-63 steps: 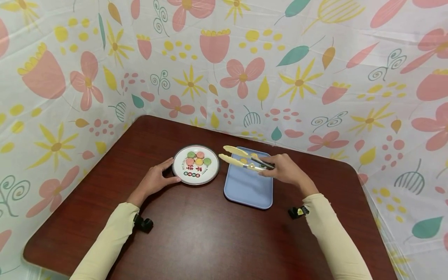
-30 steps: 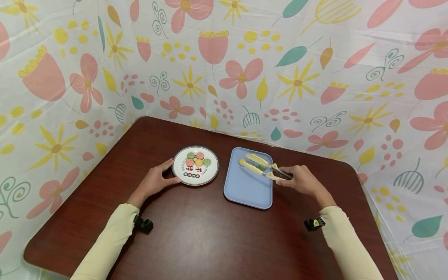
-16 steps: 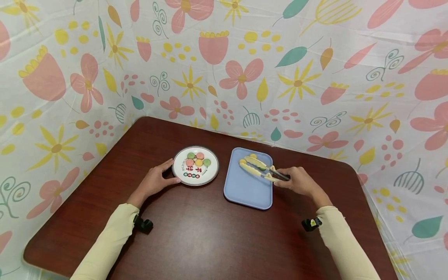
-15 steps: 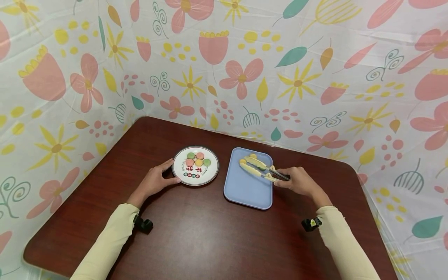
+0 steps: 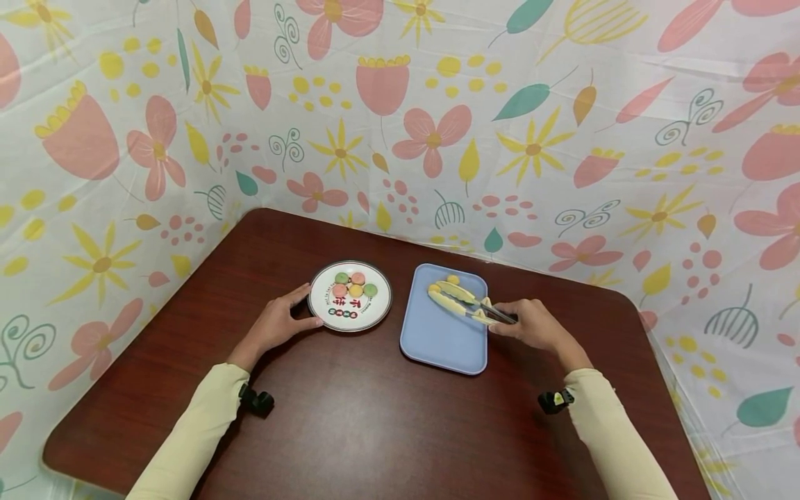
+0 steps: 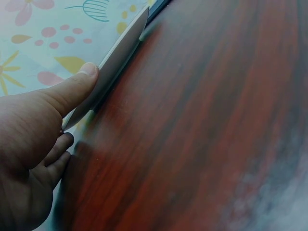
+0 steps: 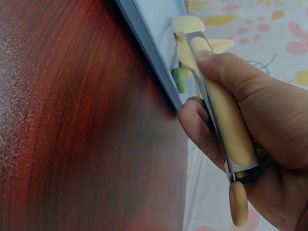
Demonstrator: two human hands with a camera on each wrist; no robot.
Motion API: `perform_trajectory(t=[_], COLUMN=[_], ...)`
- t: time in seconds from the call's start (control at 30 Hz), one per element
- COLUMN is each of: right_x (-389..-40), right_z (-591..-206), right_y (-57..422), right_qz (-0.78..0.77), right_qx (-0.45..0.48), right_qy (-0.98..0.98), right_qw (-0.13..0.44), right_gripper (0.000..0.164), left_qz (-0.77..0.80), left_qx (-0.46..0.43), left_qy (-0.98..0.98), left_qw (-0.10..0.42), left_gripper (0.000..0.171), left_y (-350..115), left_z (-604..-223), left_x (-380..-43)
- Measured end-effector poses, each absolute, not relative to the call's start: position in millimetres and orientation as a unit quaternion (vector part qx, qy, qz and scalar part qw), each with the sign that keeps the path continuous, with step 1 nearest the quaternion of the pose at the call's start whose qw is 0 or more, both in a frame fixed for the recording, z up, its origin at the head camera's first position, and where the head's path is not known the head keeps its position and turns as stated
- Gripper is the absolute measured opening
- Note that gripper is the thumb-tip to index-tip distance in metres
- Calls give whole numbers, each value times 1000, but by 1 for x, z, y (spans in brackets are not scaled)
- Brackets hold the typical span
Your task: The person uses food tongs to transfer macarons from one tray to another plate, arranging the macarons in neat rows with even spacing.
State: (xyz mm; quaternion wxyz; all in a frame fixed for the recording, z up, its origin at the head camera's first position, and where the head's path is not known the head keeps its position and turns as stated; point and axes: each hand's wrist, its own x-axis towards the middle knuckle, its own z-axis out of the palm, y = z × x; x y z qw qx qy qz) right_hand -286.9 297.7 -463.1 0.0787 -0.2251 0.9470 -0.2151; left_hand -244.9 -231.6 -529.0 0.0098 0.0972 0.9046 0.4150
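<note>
My left hand [image 5: 275,323] holds the left rim of a round white plate [image 5: 321,302], its thumb at the near edge. In the left wrist view the plate [image 6: 118,57] appears edge-on with my thumb against it. On the plate sit several macarons: green, pink and a yellow macaron [image 5: 355,290]. My right hand [image 5: 531,323] grips the handle of cream-tipped metal tongs [image 5: 446,302], reaching over a blue tray [image 5: 437,347]. A yellow macaron [image 5: 453,280] lies beyond the tongs' heads, another at their tips. A green macaron [image 7: 179,79] shows beside the tongs in the right wrist view.
Plate and tray stand side by side on a dark red-brown wooden table [image 5: 350,417], with a narrow gap between them. A flower-printed white cloth [image 5: 387,173] hangs behind the table and along its left and right sides.
My right hand first carried the tongs rightward from the plate-side edge of the tray. It then shifted them slightly back left, their arms drawing closer together. My left hand and the plate stay put.
</note>
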Motion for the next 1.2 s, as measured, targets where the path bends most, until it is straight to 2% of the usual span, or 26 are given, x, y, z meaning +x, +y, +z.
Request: perform_trajectory(t=[0.3, 0.67, 0.93, 1.2], right_x=[-284, -289, -292, -293], right_z=[-456, -419, -397, -384], right_y=[298, 287, 264, 231], right_qz=[-225, -208, -211, -206], right_qx=[-220, -242, -271, -306], right_qy=[946, 946, 937, 927], right_qw=[78, 63, 63, 66], right_gripper=[51, 51, 60, 58], left_qz=[418, 418, 417, 417], left_qx=[96, 96, 96, 94], left_qy=[903, 903, 904, 904], left_qw=[11, 9, 8, 10], left_gripper=[96, 97, 97, 97], left_y=[-231, -233, -233, -232], left_z=[-530, -530, -530, -529], left_x=[-245, -245, -245, -245])
